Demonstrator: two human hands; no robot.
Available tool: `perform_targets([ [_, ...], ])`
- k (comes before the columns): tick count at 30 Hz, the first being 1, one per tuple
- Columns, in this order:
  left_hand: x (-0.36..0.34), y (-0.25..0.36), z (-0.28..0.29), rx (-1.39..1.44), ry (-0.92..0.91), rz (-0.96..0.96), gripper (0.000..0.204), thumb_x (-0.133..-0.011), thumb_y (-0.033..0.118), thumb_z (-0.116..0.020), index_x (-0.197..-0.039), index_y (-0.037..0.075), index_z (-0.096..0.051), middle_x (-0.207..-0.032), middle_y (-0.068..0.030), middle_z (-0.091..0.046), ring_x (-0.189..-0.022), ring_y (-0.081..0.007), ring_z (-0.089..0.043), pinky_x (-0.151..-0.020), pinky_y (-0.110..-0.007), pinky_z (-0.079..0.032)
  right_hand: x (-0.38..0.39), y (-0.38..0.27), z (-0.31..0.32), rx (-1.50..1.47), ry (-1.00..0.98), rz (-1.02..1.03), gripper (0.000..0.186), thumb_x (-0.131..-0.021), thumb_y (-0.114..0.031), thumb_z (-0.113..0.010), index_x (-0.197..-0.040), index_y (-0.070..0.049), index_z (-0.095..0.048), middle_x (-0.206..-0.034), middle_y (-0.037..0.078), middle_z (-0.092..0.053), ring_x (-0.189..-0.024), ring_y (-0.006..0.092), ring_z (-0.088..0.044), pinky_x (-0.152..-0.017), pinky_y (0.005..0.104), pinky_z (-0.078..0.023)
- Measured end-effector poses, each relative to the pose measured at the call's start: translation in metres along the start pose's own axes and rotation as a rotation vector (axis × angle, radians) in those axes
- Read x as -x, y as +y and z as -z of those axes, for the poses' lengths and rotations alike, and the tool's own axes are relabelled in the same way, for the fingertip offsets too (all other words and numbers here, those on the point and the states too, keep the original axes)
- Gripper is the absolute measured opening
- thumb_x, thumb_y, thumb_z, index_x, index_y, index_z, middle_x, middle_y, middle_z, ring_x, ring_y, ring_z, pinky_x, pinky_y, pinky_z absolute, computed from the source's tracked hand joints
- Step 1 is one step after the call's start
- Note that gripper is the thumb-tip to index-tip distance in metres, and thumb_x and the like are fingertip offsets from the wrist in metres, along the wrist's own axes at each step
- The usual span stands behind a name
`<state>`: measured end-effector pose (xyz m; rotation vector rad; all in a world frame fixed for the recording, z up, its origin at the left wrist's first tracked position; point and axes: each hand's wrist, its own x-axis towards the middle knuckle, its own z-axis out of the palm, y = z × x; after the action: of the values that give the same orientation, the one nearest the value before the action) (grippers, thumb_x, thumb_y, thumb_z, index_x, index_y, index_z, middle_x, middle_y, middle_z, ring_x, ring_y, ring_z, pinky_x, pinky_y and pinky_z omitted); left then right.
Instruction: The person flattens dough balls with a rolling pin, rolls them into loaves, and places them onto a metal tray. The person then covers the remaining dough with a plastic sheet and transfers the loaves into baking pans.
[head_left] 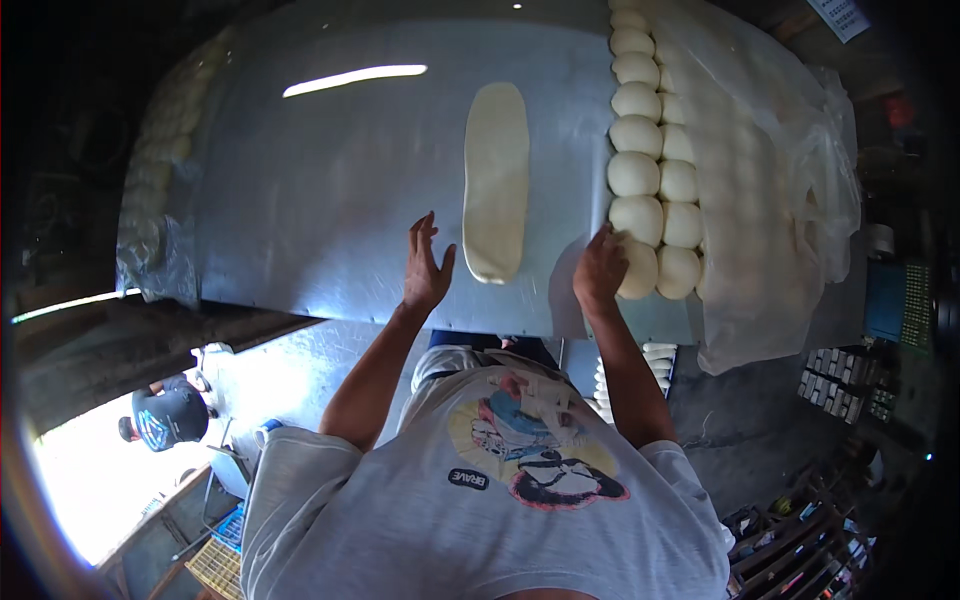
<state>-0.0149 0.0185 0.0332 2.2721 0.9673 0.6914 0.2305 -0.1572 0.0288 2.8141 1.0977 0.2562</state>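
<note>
One dough strip (pixel 496 180), its long axis pointed forward, is laid on the table (pixel 330 200) just right of the nearer left grip (pixel 427 274), which is held spread; whether the right grip (pixel 600 272), at the dough balls (pixel 634 174), is closed cannot be told.

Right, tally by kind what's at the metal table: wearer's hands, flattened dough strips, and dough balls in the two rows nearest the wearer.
Left hand and right hand: 2
Flattened dough strip: 1
Dough balls: 4
Total: 7
</note>
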Motion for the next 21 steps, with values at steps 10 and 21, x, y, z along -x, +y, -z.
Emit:
perform_targets([
  [10, -0.267, -0.04, -0.087, 0.278, -0.126, 0.038, 0.08, -0.092, 0.007, -0.069, -0.157, 0.004, -0.023, -0.14, -0.0232, -0.05, -0.12, -0.0367, -0.06, -0.103, -0.044, -0.052, -0.26, -0.148, -0.031, -0.751, 0.082, 0.275, 0.056, -0.091, -0.014, -0.064, -0.143, 0.001, -0.049, -0.124, 0.025, -0.06, -0.117, 0.0395, -0.058, -0.097, 0.0476, -0.051],
  [21, -0.305, -0.01, 0.008, 0.663, -0.57, 0.073, 0.015, -0.092, 0.006, -0.07, -0.103, -0.003, -0.072, -0.085, -0.0107, -0.072, -0.074, -0.0154, -0.065, -0.072, -0.031, -0.055, -0.289, -0.067, 0.072, -1.626, -0.839, 0.298, 0.015, -0.096, -0.003, -0.064, -0.109, 0.002, -0.071, -0.096, 0.004, -0.072, -0.089, 0.0108, -0.066, -0.08, 0.0275, -0.055],
])
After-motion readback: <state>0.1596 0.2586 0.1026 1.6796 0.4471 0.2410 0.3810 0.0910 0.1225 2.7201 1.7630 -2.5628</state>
